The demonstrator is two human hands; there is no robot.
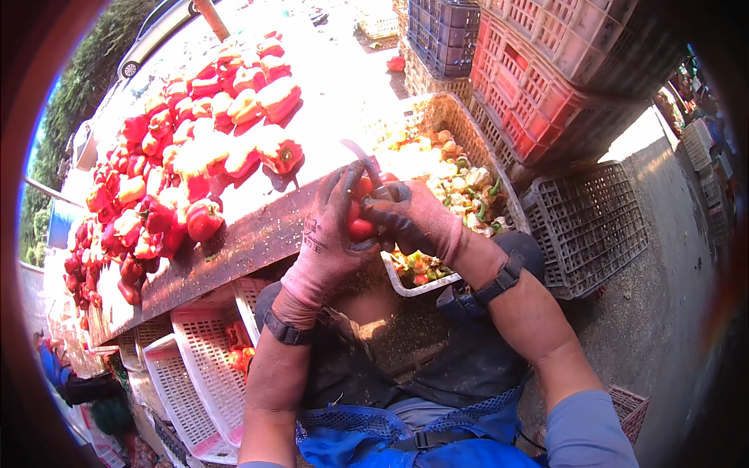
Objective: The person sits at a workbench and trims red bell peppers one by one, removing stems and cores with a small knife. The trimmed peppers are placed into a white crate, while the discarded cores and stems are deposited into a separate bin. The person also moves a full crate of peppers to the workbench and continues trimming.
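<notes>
1. A red pepper (362,228) is resting between the fingers.
2. The left hand (328,225) is wrapping its fingers around it; the right hand (413,213) is gripping a curved knife (360,154).
3. Right of the fingers, a crate (397,282) is holding pepper scraps (470,183).
4. Left of them, more peppers (161,213) are lying on a table (242,243).

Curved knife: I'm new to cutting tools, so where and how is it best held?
Likely by the end at the gloved right hand, coming from the right and wrapping around it: the bare curved blade sweeps up and left from there, making that side the risky one.
</notes>
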